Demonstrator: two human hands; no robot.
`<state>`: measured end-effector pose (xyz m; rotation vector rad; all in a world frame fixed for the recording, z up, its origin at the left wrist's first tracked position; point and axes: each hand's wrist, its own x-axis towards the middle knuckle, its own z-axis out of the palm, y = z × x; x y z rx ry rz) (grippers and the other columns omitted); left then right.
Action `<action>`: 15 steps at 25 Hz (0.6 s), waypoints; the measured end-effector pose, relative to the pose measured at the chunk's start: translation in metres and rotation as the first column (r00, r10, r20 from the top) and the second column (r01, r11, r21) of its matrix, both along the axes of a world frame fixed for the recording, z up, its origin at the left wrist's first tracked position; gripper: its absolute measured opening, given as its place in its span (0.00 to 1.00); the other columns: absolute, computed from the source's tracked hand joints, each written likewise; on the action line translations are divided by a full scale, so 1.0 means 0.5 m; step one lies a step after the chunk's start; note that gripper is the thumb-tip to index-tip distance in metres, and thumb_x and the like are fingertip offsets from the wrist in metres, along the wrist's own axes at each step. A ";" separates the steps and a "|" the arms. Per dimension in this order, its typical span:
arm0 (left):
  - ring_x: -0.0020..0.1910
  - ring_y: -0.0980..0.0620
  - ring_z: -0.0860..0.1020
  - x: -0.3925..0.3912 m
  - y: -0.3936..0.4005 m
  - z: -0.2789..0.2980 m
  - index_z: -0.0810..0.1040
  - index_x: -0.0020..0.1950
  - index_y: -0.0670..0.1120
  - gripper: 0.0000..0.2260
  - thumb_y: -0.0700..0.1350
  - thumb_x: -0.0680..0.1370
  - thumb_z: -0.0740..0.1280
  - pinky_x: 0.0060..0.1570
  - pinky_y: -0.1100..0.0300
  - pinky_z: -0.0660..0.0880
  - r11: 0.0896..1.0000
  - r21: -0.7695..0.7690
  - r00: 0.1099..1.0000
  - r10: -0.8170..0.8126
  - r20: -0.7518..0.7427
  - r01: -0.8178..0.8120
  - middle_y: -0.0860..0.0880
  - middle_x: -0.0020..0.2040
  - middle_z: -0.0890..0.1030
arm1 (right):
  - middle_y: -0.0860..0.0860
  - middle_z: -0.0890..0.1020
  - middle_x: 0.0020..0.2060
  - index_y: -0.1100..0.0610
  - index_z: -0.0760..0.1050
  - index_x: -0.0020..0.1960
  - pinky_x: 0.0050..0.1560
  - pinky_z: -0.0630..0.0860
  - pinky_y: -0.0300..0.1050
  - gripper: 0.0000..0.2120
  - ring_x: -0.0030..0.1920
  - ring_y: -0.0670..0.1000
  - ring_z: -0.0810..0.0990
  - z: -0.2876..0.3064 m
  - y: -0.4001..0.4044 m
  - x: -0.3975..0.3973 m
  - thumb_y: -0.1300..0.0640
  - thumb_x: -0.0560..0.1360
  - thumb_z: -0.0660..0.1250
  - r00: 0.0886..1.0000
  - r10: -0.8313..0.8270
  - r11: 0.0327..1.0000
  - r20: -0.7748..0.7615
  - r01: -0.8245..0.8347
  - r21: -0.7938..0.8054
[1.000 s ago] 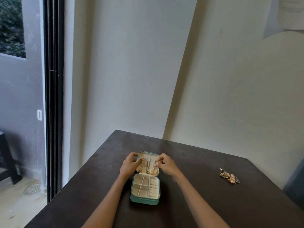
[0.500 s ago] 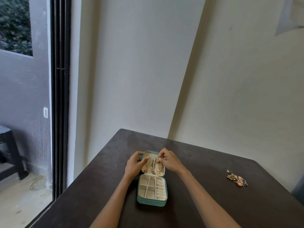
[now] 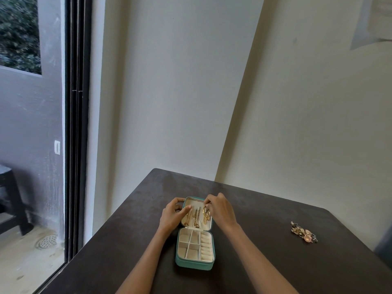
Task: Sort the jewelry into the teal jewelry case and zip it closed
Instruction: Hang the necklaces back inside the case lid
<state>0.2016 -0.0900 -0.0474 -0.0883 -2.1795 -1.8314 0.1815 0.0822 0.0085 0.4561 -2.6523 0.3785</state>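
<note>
— Hanging chains in the lid? Where's the teal jewelry case (image 3: pixel 194 263)?

— Lower centre, open on the table (image 3: pixel 275 262). Left hand (image 3: pixel 172 215) steadies the lid, fingers curled round its edge; right hand (image 3: pixel 219 209) pinches a gold necklace (image 3: pixel 205 214).

— Advice?

— Hook it slowly (chains tangle). A jewelry pile (image 3: pixel 304 232) waits lower right.

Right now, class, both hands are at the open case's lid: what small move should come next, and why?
Probably finish fixing the gold chain that the right hand pinches at the lid's right side, while the left hand steadies the lid. Then reach for the pile lying loose on the table, since the tray compartments look unfilled.
</note>
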 end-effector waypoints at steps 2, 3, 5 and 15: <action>0.42 0.56 0.83 0.001 -0.001 0.000 0.76 0.54 0.50 0.10 0.48 0.74 0.71 0.41 0.60 0.81 1.000 0.015 1.000 -0.002 -0.011 0.002 0.50 0.46 0.84 | 0.53 0.78 0.43 0.56 0.80 0.47 0.41 0.79 0.39 0.05 0.40 0.50 0.78 0.001 -0.007 0.011 0.56 0.76 0.67 0.997 -0.026 0.997 -0.071 0.031 0.067; 0.42 0.56 0.83 0.003 -0.001 0.000 0.77 0.54 0.49 0.10 0.47 0.74 0.71 0.41 0.60 0.81 1.000 0.023 1.000 -0.001 -0.017 0.001 0.50 0.46 0.84 | 0.51 0.79 0.38 0.55 0.80 0.41 0.36 0.78 0.37 0.04 0.36 0.48 0.77 0.000 -0.011 0.014 0.56 0.71 0.73 0.994 -0.020 0.993 -0.111 0.033 0.117; 0.41 0.55 0.84 0.005 0.000 0.000 0.77 0.54 0.48 0.11 0.46 0.74 0.71 0.40 0.60 0.81 0.999 0.046 1.000 -0.001 -0.027 0.002 0.49 0.45 0.84 | 0.47 0.77 0.28 0.53 0.77 0.29 0.25 0.72 0.35 0.14 0.29 0.45 0.73 -0.003 -0.015 0.018 0.56 0.57 0.83 0.990 -0.012 0.970 -0.144 0.047 0.240; 0.41 0.54 0.84 0.011 0.001 0.004 0.76 0.53 0.50 0.10 0.46 0.73 0.72 0.39 0.59 0.81 0.995 0.090 0.999 -0.027 -0.045 0.031 0.49 0.46 0.84 | 0.45 0.75 0.29 0.50 0.76 0.29 0.27 0.67 0.35 0.14 0.30 0.44 0.72 -0.002 -0.001 0.038 0.55 0.55 0.82 0.961 -0.005 0.981 -0.278 0.059 0.185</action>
